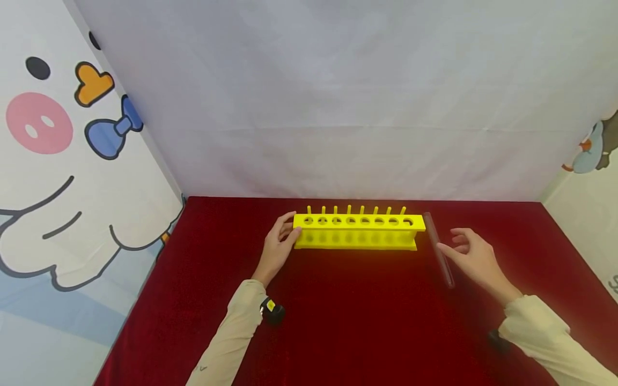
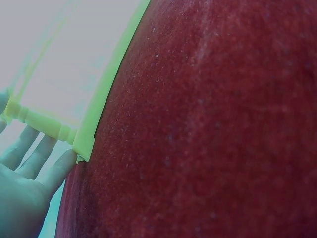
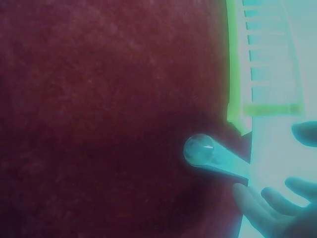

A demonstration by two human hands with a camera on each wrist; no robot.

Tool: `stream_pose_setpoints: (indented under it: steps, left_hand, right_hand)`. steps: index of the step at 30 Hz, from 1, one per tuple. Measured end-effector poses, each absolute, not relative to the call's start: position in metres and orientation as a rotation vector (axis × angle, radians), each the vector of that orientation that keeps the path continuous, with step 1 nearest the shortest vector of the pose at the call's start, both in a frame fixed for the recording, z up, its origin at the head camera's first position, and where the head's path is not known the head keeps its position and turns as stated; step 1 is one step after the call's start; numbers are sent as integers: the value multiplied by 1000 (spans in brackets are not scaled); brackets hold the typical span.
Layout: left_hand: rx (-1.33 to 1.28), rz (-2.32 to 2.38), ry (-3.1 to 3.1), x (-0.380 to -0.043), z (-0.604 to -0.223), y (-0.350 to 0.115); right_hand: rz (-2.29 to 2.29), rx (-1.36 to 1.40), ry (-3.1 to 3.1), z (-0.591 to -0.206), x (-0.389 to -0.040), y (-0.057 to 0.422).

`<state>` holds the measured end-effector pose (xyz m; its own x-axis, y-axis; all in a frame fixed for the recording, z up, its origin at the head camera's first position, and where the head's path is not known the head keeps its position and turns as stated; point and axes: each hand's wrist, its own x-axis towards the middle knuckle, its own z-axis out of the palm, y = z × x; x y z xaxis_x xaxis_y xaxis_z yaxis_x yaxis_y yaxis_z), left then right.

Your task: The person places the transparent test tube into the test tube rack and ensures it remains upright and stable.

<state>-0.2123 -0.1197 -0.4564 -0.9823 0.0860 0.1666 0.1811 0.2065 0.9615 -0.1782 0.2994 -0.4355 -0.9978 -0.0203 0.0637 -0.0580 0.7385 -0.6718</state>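
A yellow test tube rack (image 1: 357, 222) with a row of round holes and several upright pegs stands on the red cloth. My left hand (image 1: 279, 241) holds its left end, thumb at the front corner and fingers toward the back. In the left wrist view, the fingers (image 2: 57, 171) lie along the end post of the rack (image 2: 106, 91). To the right of the rack lies a clear test tube (image 1: 439, 252), its rounded end toward me. Beside it my right hand (image 1: 475, 257) is held with loosely bent fingers and thumb apart, nothing between them.
Dark red cloth (image 1: 362, 321) covers the table. A pale curtain (image 1: 347, 107) hangs behind it, and a cartoon-printed panel (image 1: 72, 177) stands on the left. Another printed panel (image 1: 589, 214) borders the right side.
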Motion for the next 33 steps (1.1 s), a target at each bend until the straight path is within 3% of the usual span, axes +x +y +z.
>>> stream_pose_setpoints:
  steps: [33]
  left_hand:
    - [-262,-1855,-2405,-211,-457,-121]
  right_hand:
    - [1123,2,-3002,-454,-223,292]
